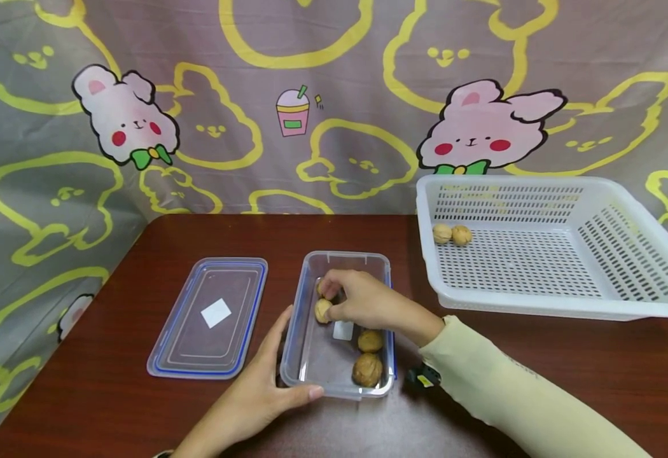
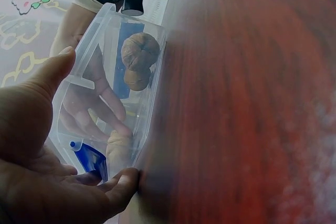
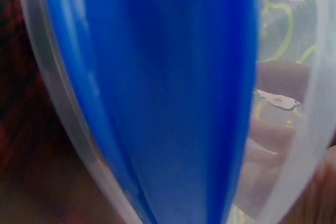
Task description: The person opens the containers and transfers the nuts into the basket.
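A clear plastic box [image 1: 328, 375] stands on the table with its top open. My left hand [image 1: 259, 388] holds its near left corner, thumb over the near rim and fingers along the left wall. Inside the box, my right hand [image 1: 368, 302] has thumb and fingers at a pale walnut [image 1: 322, 311], pinching it near the left wall. A second pale walnut [image 1: 320, 289] is partly hidden behind the fingers. Along the right wall lie a walnut [image 1: 370, 341] and a larger, darker walnut [image 1: 367, 370]. A blue clip [image 3: 173, 98] on the box fills the right wrist view.
A clear lid [image 1: 208, 343] with a blue seal lies flat on the table left of the box. At the back right stands a white perforated basket [image 1: 517, 302] with two walnuts [image 1: 452, 235] in its left corner. A patterned cloth [image 1: 334, 95] hangs behind the table.
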### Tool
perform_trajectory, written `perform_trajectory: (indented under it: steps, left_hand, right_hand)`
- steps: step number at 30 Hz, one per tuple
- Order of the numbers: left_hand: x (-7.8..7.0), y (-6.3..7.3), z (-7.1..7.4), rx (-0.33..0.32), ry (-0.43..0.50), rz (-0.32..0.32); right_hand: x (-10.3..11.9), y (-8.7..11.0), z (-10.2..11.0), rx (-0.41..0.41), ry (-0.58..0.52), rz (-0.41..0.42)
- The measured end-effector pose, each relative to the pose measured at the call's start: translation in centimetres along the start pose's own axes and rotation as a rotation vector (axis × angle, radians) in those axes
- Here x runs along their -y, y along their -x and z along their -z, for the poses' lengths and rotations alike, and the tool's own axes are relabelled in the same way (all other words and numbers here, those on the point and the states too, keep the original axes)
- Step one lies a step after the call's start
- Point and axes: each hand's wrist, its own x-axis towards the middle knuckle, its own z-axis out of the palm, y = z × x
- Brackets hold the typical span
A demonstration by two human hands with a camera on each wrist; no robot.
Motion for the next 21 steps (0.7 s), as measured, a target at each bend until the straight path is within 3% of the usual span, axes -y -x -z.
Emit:
perform_trajectory:
  steps: [12,21]
  left_hand:
    - [0.0,0.0,0.0,-0.001,-0.003,-0.013]
    - [-0.1,0.1,0.1,0.001,-0.018,0.001]
  right_hand:
    - [-0.2,-0.5,-1.0,0.064,-0.422,-0.118]
    - [-0.3,-1.1,-1.5,0.096,-0.545,-0.195]
